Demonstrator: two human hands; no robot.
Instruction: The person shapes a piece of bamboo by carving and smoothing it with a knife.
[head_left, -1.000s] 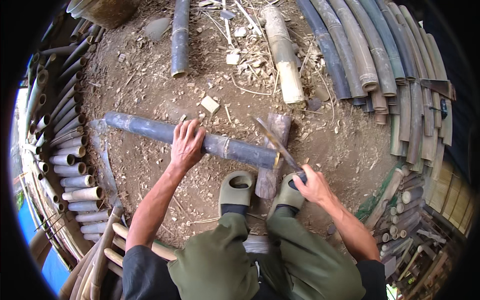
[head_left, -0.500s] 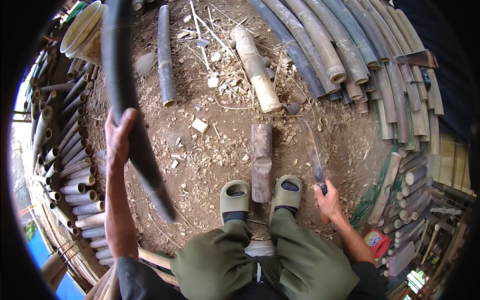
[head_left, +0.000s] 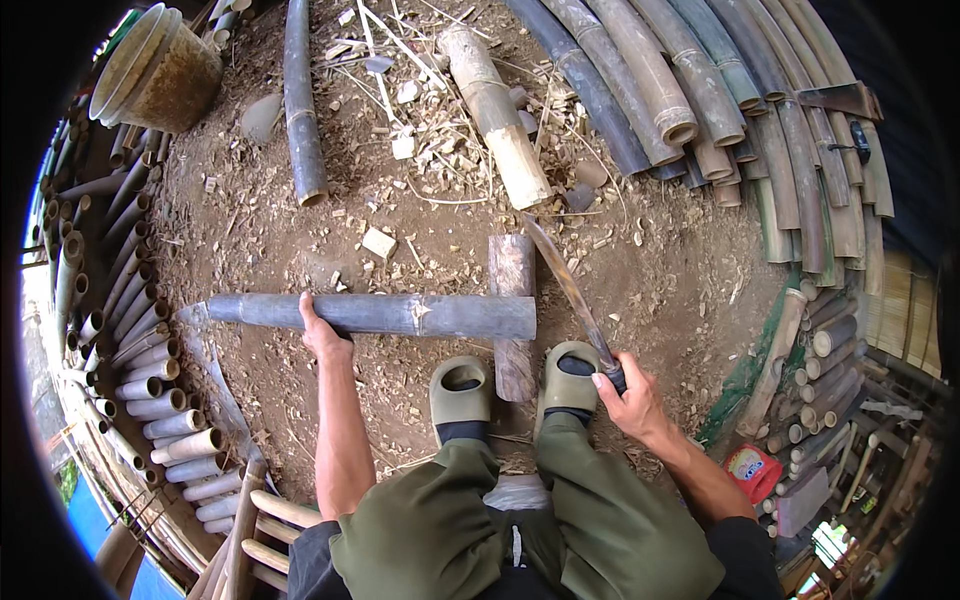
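My left hand (head_left: pixel 325 332) is closed around a dark grey bamboo pole (head_left: pixel 390 313), held level across the space before my feet. The pole's right end lies over a short wooden block (head_left: pixel 514 262) on the ground; whether it rests on the block I cannot tell. In my right hand (head_left: pixel 632 398) is the dark handle of a long knife (head_left: pixel 570 285). Its brown-stained blade points up and left, just right of the block, apart from the pole. Beyond the block lies a thick bamboo piece (head_left: pixel 490 115) with a pale, stripped near end.
Stacked bamboo poles (head_left: pixel 640 80) fill the far right, with a hatchet (head_left: pixel 840 98) on them. Bamboo sections (head_left: pixel 185 420) are piled at the left, below a dirty bucket (head_left: pixel 165 75). Another dark pole (head_left: pixel 303 120) lies on the chip-strewn dirt. A red packet (head_left: pixel 752 473) is at the lower right.
The bamboo pole has swung from nearly upright at the left to level, its end now over the block. My right hand and the knife have shifted slightly left.
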